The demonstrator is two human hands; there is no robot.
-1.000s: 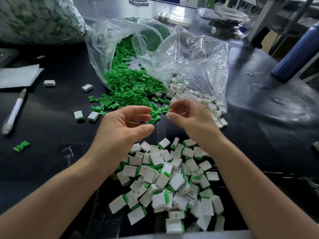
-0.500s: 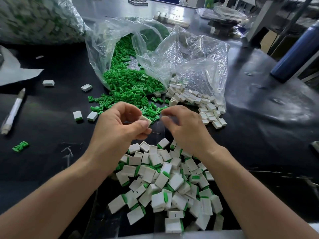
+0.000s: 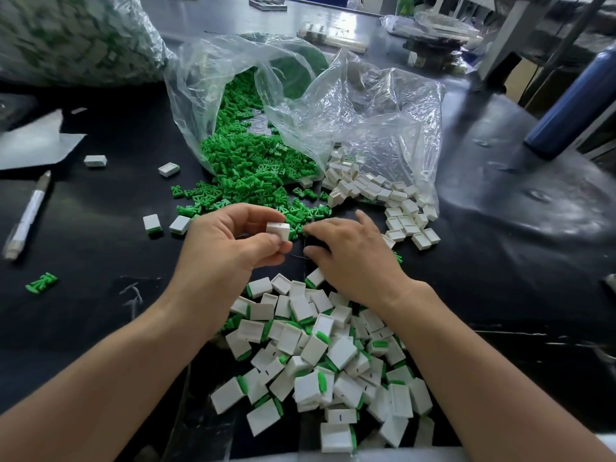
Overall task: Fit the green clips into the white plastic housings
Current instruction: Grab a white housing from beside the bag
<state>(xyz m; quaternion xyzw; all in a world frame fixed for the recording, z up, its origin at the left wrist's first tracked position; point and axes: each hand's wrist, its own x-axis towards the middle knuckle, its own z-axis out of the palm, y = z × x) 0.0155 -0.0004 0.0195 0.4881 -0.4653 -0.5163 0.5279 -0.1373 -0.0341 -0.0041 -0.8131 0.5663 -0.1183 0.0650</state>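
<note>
Head view. Clear bags [image 3: 383,105] far centre, spilling green clips [image 3: 253,168] left, empty white housings [image 3: 396,208] right; pen [image 3: 28,215], paper [image 3: 33,145] far left; blue bottle [image 3: 573,98] far right. Assembled pile [image 3: 326,355] near, between forearms on desk [image 3: 100,248]. Left hand [image 3: 230,251] pinches white housing [image 3: 278,231] between thumb and fingers. Right hand [image 3: 356,258] just right of it, palm down, fingertips at near edge of clips; pinching or not, cannot tell.

A small white housing [image 3: 278,231], a dark slit on its top face, is pinched in the left fingers [image 3: 248,212]. Green clips [image 3: 246,168] lie heaped just beyond, touching the right fingers [image 3: 328,227]; empty housings [image 3: 396,208] lie right of them, clipped housings [image 3: 320,355] piled nearer
</note>
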